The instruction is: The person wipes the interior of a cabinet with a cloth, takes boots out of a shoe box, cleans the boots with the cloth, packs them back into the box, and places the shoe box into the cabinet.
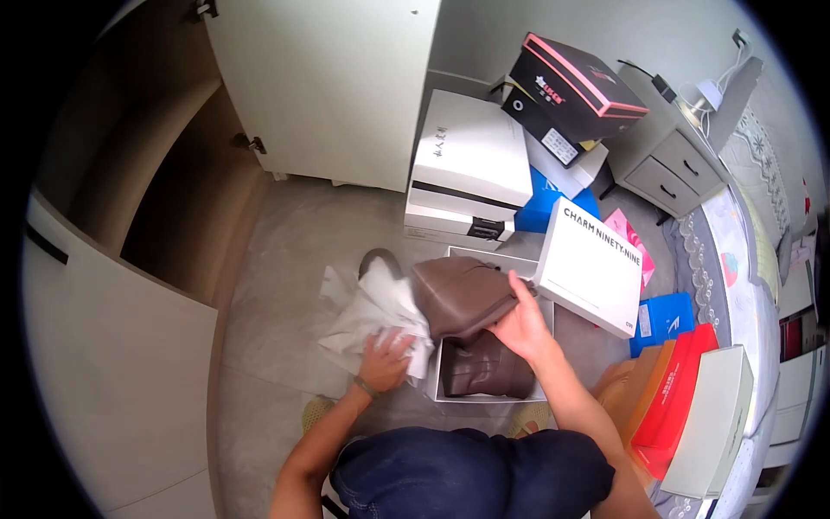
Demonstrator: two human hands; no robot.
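A brown leather boot point(458, 296) is tilted above an open white shoebox point(439, 368). My right hand point(521, 322) is closed on the boot's shaft end, with the thumb on top. Crumpled white tissue paper point(380, 303) covers part of the boot's foot end, and a dark rounded tip shows past it. My left hand point(386, 359) presses on the tissue with its fingers spread. A second brown boot point(488, 370) lies inside the box. The white lid point(590, 266) marked CHARM NINETY-NINE leans at the box's right side.
Stacked shoeboxes point(471, 156) stand behind, near an open cabinet door point(328, 86). A grey nightstand point(674, 169) is at the back right. Red point(683, 398), orange and pale green boxes stand by the bed on the right. An open wooden cabinet point(164, 173) is at the left.
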